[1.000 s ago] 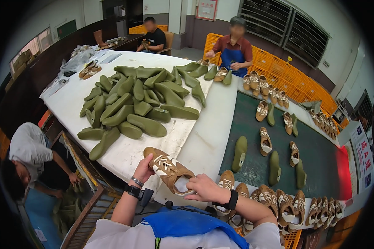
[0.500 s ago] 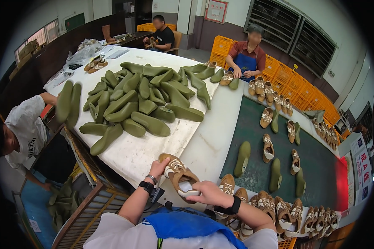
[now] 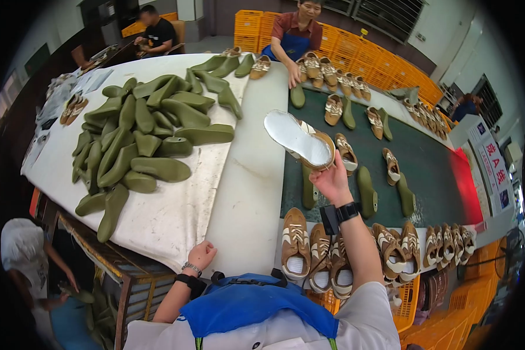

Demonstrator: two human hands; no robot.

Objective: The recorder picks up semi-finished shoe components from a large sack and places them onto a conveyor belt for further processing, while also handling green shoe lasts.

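Over the near left edge of the green belt, my right hand (image 3: 331, 181) holds up a tan and white sneaker (image 3: 300, 139). Its pale silvery underside faces me; my fingers grip one end, partly hidden behind it. My left hand (image 3: 202, 255) is at the near edge of the white table, fingers loosely curled, with nothing visible in it. Beyond it spreads a big heap of olive-green shoe lasts (image 3: 157, 116). Along the near edge of the belt stands a row of sneakers (image 3: 296, 239), toes pointing away from me.
On the green belt (image 3: 449, 198) sneakers and lasts lie in pairs. Across it, a co-worker in a blue apron (image 3: 297, 46) touches a last (image 3: 297, 97). Orange crates (image 3: 356, 55) are stacked behind. At lower left another person (image 3: 26, 251) bends by a bin of lasts (image 3: 102, 309).
My left hand has let go of the sneaker and dropped to the table edge. My right hand has lifted the sneaker away over the belt and turned its underside up. The view has shifted right.
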